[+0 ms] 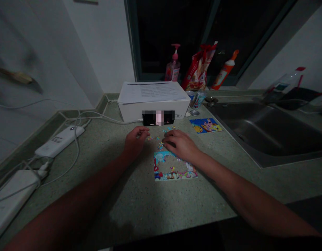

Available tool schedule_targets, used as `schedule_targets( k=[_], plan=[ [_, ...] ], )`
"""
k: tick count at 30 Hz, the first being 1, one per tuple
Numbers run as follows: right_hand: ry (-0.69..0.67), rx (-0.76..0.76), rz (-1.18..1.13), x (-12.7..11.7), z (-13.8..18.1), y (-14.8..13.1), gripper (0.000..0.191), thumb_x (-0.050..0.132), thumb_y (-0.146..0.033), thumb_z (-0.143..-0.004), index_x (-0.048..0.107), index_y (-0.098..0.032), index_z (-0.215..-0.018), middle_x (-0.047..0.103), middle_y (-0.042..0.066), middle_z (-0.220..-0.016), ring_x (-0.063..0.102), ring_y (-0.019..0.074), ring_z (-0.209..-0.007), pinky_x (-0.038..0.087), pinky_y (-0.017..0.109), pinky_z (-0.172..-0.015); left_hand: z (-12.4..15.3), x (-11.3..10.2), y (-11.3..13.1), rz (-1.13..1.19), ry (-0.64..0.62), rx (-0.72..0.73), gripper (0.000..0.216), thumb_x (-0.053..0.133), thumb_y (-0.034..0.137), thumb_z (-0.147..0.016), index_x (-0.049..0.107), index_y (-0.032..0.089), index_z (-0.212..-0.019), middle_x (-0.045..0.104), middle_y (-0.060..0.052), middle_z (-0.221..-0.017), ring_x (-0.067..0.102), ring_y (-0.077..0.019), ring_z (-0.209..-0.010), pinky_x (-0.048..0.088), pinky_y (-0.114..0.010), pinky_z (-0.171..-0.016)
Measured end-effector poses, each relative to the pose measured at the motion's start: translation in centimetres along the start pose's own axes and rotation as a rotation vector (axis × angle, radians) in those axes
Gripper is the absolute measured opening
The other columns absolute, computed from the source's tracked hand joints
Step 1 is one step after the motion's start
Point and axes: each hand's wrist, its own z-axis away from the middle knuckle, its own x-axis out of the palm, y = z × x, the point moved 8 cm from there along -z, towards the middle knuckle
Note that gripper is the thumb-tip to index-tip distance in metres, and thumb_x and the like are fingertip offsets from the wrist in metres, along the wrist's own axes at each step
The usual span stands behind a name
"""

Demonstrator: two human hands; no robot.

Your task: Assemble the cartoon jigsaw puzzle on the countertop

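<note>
A jigsaw puzzle [175, 176] lies flat on the counter, its border joined and a gap of bare counter in its middle. Just above its top edge, my right hand [182, 143] has bent fingers and a thumb closing at a small puzzle piece [161, 145]. To the left, my left hand [135, 141] is closed, thumb and fingers drawn together; whatever sits between them is too small to make out. Loose puzzle pieces [149, 138] lie between my hands, with several more pieces [169, 129] beyond the right fingers. My right hand and wrist cover the puzzle's upper right part.
A phone [158, 118] leans on a white box [129, 108] topped with paper. Right of it are a colourful picture card [205, 125], cans [198, 100] and a steel sink [275, 129]. Cables and a white power strip [60, 140] run along the left.
</note>
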Motion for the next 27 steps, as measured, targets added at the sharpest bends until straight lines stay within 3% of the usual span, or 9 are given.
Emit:
schedule_targets(
  k=[4,22,27],
  plan=[
    [-0.010,-0.012,0.011,0.6,-0.4,-0.4,0.019,0.069,-0.031,-0.100,0.080,-0.022,-0.112,0.071,0.012,-0.125,0.063,0.0288,-0.119,0.048,0.047,-0.107,0.0,0.0,0.1,-0.009,-0.003,-0.002,0.015,0.060,0.028,-0.086,0.072,0.022,-0.093,0.078,-0.003,-0.082,0.073,-0.0208,-0.081,0.056,-0.035,-0.083],
    [-0.005,0.065,0.045,0.4,-0.7,0.7,0.021,0.061,-0.019,-0.100,0.080,-0.022,-0.108,0.072,0.012,-0.125,0.063,0.0283,-0.117,0.050,0.047,-0.104,0.0,0.0,0.1,-0.005,0.005,0.003,0.014,0.060,0.028,-0.085,0.071,0.022,-0.091,0.078,-0.003,-0.082,0.073,-0.0203,-0.079,0.057,-0.036,-0.082],
    [-0.007,0.041,0.023,0.3,-0.6,0.2,0.021,0.064,-0.025,-0.100,0.079,-0.022,-0.114,0.070,0.013,-0.131,0.062,0.0285,-0.123,0.048,0.049,-0.109,0.0,0.1,0.0,0.005,-0.006,-0.010,0.015,0.060,0.029,-0.086,0.071,0.022,-0.092,0.078,-0.003,-0.081,0.073,-0.0199,-0.079,0.056,-0.035,-0.082]
  ],
)
